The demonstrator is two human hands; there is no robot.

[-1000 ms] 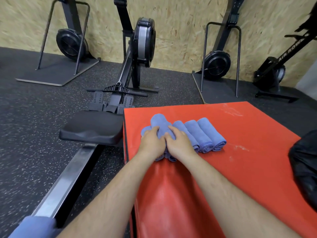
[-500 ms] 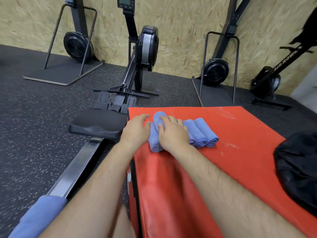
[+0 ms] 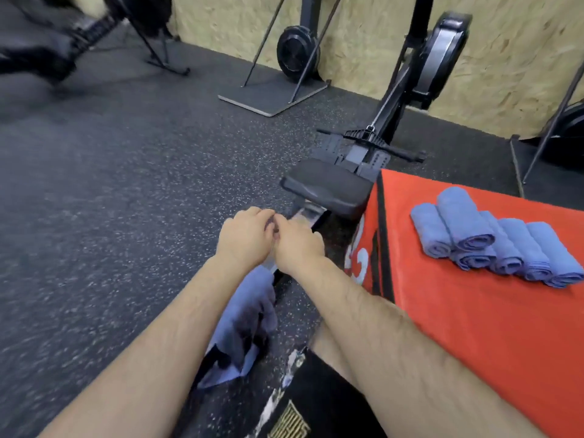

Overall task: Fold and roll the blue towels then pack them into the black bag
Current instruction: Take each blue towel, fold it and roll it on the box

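Having left the rolled blue towels [image 3: 505, 245] stacked on the red padded bench [image 3: 474, 327], the left grip [image 3: 246, 238] and right grip [image 3: 297, 246] hovered together above the loose crumpled blue towel [image 3: 243, 317], fingers curled, contents impossible to tell, so another roll seemed due

Left hand [image 3: 245, 240]: back up, fingers [image 3: 264, 216] curled downward. Right hand [image 3: 297, 246]: back up, fingers curled, touching the left at the knuckles. What either grips, if anything, is hidden. Both forearms bare, stretched forward, converging at the wrists.
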